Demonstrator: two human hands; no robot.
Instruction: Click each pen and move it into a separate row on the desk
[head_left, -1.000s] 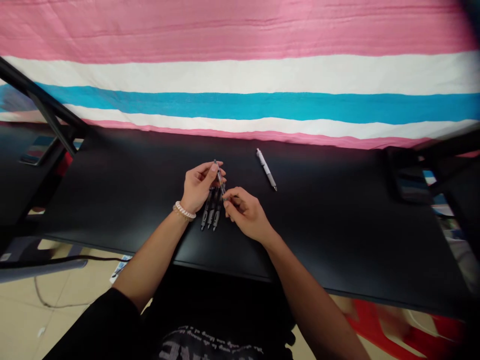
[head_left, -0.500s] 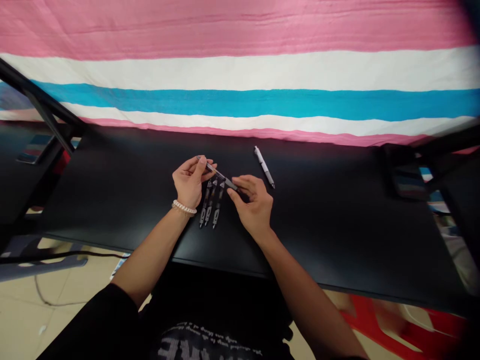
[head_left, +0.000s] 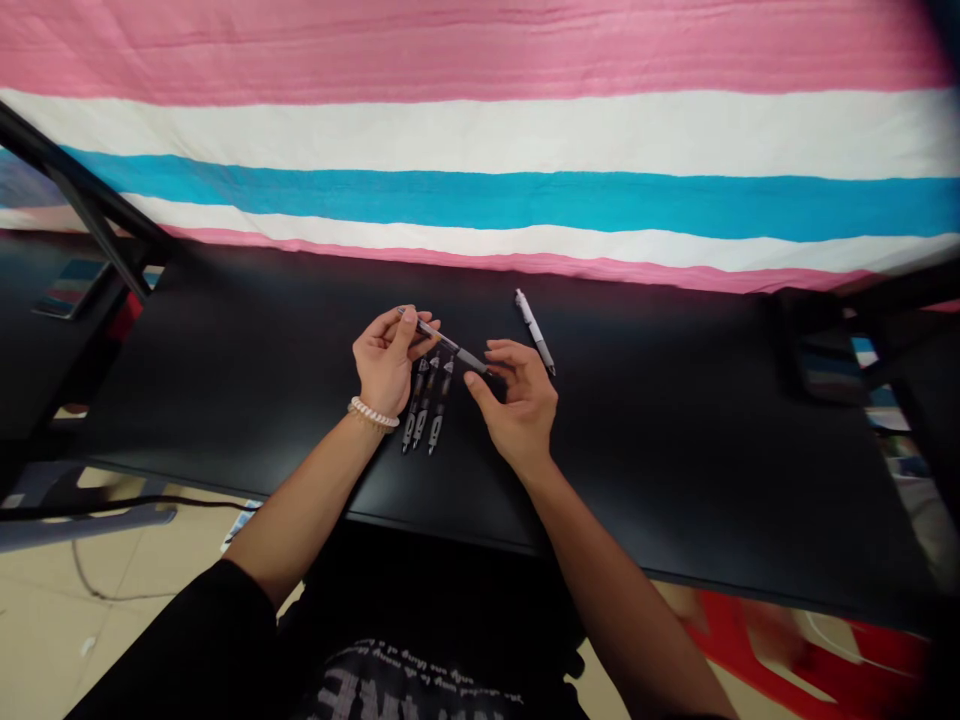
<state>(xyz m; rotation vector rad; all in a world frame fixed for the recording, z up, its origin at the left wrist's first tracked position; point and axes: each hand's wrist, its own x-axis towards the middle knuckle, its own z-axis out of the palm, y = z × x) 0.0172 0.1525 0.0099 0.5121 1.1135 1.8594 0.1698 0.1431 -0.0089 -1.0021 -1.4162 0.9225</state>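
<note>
Between the thumb and fingers of my left hand is a pen with a clear barrel and grey grip, its tip slanting down to the right. My right hand is at that tip, thumb and fingers apart in a curve; whether a fingertip touches the pen I cannot tell. Three dark pens with grey grips, among them the rightmost pen, lie side by side on the black table under the held one. Beyond my right hand lies a white pen with a grey grip.
The black table runs across the view. A striped cloth hangs along its back edge. Dark metal bars stand at the left and right sides. A red plastic stool shows below the table at the right.
My right thumb and fingers have spread and drawn slightly right, off the pen's grip, which now shows more fully. My left hand keeps its hold. The view has shifted a little.
</note>
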